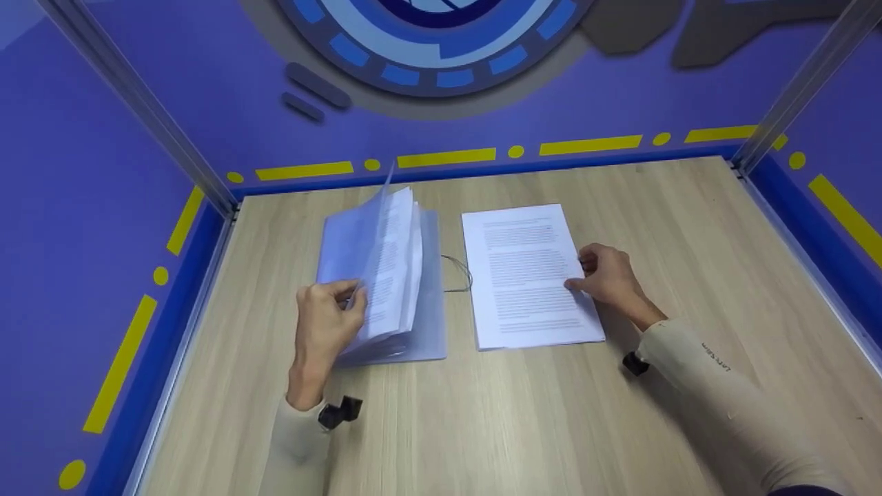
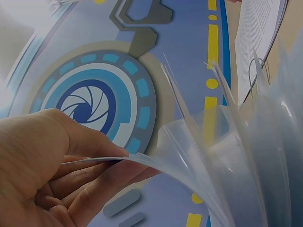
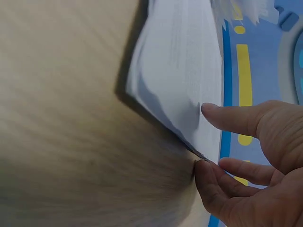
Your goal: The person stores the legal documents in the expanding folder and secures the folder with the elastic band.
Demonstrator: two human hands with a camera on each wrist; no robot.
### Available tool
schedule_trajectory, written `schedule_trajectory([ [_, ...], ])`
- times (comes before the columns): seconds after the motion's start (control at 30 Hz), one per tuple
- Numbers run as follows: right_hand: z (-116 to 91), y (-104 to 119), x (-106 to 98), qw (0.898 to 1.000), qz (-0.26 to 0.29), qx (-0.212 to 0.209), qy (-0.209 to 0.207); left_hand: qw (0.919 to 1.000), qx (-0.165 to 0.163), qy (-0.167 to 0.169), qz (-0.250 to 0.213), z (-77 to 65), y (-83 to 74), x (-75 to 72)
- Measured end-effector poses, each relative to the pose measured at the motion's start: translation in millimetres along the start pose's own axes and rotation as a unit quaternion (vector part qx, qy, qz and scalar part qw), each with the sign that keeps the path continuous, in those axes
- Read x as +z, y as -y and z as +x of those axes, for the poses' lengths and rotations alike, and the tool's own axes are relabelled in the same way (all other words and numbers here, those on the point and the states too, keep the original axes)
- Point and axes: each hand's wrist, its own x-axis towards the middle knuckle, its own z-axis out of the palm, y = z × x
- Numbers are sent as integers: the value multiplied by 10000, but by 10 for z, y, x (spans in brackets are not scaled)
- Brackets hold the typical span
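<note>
A display book (image 1: 431,289) with translucent covers and several clear sleeves lies partly opened on the left of the table. My left hand (image 1: 327,320) pinches the edge of a clear sleeve (image 2: 175,172) between thumb and fingers. Printed sheets (image 1: 393,255) stand raised inside the book, and in the left wrist view several sleeves fan out beyond the hand. Right of the book lies a stack of printed paper (image 1: 527,275). My right hand (image 1: 610,279) holds its right edge, thumb over the top sheet and curled fingers (image 3: 208,182) against the edge.
A thin dark cord loop (image 1: 458,274) lies between the book and the paper stack. The wooden table (image 1: 441,427) is bounded by blue printed panels (image 1: 441,124) at the back and sides, with metal posts (image 1: 148,103) at the corners.
</note>
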Motion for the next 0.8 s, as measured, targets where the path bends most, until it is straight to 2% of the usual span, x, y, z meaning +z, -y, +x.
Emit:
schedule_trajectory([
  [0.47, 3, 11, 33, 9998, -161, 108, -82, 10000, -23, -19, 58, -8, -9, 0],
  [0.8, -36, 106, 41, 9996, -185, 178, -89, 10000, -24, -23, 45, -3, 6, -6],
])
